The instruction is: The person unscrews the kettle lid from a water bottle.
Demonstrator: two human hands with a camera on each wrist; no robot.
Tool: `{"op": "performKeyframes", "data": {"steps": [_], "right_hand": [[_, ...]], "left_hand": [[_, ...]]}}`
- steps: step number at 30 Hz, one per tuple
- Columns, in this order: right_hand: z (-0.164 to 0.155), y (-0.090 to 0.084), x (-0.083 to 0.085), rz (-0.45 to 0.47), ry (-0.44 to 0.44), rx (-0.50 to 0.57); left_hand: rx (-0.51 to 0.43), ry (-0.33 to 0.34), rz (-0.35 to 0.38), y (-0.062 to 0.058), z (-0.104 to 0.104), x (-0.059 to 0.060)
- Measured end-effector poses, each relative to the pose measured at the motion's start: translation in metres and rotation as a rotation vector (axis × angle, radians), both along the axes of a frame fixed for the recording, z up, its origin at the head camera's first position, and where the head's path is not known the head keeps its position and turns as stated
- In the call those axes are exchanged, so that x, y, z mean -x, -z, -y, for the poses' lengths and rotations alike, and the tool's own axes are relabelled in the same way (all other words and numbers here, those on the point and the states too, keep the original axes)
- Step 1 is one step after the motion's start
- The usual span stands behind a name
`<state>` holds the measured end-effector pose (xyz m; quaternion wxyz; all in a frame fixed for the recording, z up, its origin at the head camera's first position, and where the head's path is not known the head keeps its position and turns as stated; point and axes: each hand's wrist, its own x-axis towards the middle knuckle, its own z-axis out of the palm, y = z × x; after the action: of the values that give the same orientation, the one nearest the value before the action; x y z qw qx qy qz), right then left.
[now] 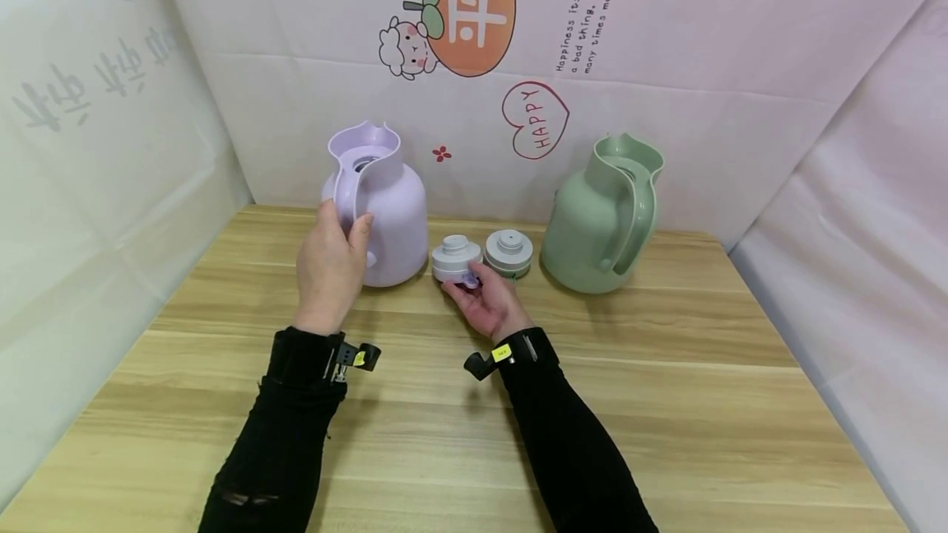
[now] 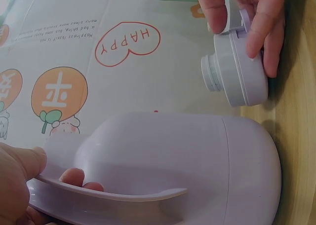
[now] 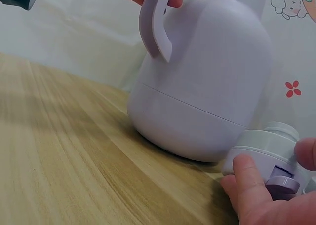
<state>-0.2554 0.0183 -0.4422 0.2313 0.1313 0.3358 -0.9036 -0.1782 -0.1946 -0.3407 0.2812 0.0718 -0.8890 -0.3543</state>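
A lavender jug (image 1: 396, 224) stands upright on the left, its neck open with no lid on it. My left hand (image 1: 329, 270) grips its handle (image 2: 113, 198), the thumb on the near side and fingertips showing through the handle gap. To the right of that jug, my right hand (image 1: 492, 303) holds a lavender and grey lid (image 1: 457, 257) between thumb and fingers, its narrow grey plug facing up. The small lavender tab (image 3: 283, 184) on the lid faces the hand. Whether the lid touches the table cannot be told.
Close beside the held lid sits a second grey lid (image 1: 509, 252) with a green lower part. A green jug (image 1: 592, 229), also without a lid, stands to its right with its handle toward me. Behind them a printed cloth (image 1: 333, 89) rises from the wooden table's (image 1: 415, 434) back edge.
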Motion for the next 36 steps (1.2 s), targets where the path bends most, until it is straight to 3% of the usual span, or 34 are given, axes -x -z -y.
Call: {"op": "performKeyframes", "data": {"steps": [9,22,36], "right_hand": [[-0.001,0.002,-0.004,-0.042,-0.044,-0.016],[0.001,-0.001,-0.006,-0.075,-0.068,-0.147],[0.016,-0.005,0.005,-0.038,0.049,-0.288]], "left_hand": [[0.003,-0.006,0.002,0.000,0.001,0.000],[0.017,0.000,-0.014,0.001,0.002,0.000],[0.011,0.005,-0.016,0.001,0.002,0.000]]}}
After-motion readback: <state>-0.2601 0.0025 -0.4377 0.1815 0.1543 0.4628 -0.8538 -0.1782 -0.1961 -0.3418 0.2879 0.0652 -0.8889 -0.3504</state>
